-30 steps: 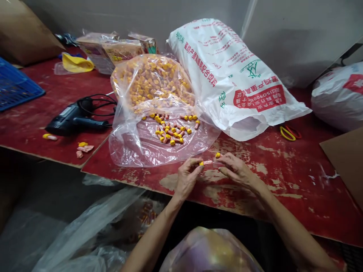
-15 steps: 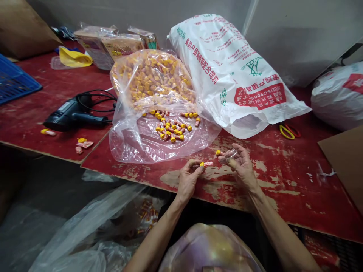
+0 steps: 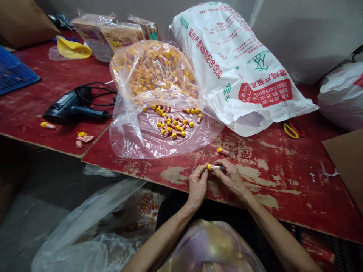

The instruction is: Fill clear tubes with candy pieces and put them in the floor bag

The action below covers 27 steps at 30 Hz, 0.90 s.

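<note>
Above the worn red tabletop point(image 3: 176, 162), my left hand point(image 3: 197, 186) pinches a small yellow-capped tube point(image 3: 210, 166) with a red-and-white patterned body. My right hand point(image 3: 234, 180) has its fingers closed at the other end, on a clear plastic sleeve point(image 3: 220, 168) that seems to lie around the tube's end. Part of the sleeve is hidden by the fingers. Just beyond my hands, a second yellow-capped tube point(image 3: 224, 151) rests on the table. Farther back, several similar tubes point(image 3: 174, 126) spread across the mouth of a big clear bag point(image 3: 127, 145) filled with more of them.
A white woven sack point(image 3: 227, 56) lies behind on the right, near yellow-and-red-handled scissors point(image 3: 290, 130). To the left are a dark heat gun point(image 3: 65, 109) with its cord and a blue crate point(image 3: 17, 71). Cardboard point(image 3: 347, 166) stands at the right edge. Clear plastic point(image 3: 93, 226) hangs below the table.
My hands have come together, bringing the clear sleeve to the tube in my left hand. The second tube, formerly beside my right fingers, now lies apart from them. The view has shifted slightly.
</note>
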Each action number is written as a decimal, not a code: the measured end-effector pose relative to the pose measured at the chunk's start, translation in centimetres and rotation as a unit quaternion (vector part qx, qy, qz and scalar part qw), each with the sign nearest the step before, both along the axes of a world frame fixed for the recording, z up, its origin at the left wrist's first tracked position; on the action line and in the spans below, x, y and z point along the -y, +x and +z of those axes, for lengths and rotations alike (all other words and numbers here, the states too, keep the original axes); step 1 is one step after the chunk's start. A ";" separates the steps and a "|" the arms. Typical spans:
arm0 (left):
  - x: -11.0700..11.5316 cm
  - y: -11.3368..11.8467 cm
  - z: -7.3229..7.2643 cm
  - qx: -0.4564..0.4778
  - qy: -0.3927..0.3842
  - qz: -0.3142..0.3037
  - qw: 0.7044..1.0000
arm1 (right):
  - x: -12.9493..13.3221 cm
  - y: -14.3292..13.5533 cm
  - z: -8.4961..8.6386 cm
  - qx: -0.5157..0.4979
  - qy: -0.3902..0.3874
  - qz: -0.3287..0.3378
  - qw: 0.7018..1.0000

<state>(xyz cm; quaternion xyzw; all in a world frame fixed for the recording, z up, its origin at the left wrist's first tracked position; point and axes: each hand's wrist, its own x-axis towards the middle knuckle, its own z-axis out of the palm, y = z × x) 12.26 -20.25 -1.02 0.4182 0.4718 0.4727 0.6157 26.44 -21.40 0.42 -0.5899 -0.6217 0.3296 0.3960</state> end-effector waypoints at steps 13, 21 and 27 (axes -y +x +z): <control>-4.2 -3.2 1.3 -0.287 0.207 -0.087 0.931 | -0.7 1.2 0.3 0.343 0.066 0.116 0.930; -14.4 -7.6 0.9 -0.562 0.196 0.102 0.797 | -1.7 1.4 -1.0 0.285 0.108 0.126 0.944; -17.5 -7.0 -0.7 -0.651 0.213 0.080 0.724 | -1.0 1.9 -2.9 0.328 0.183 0.024 0.926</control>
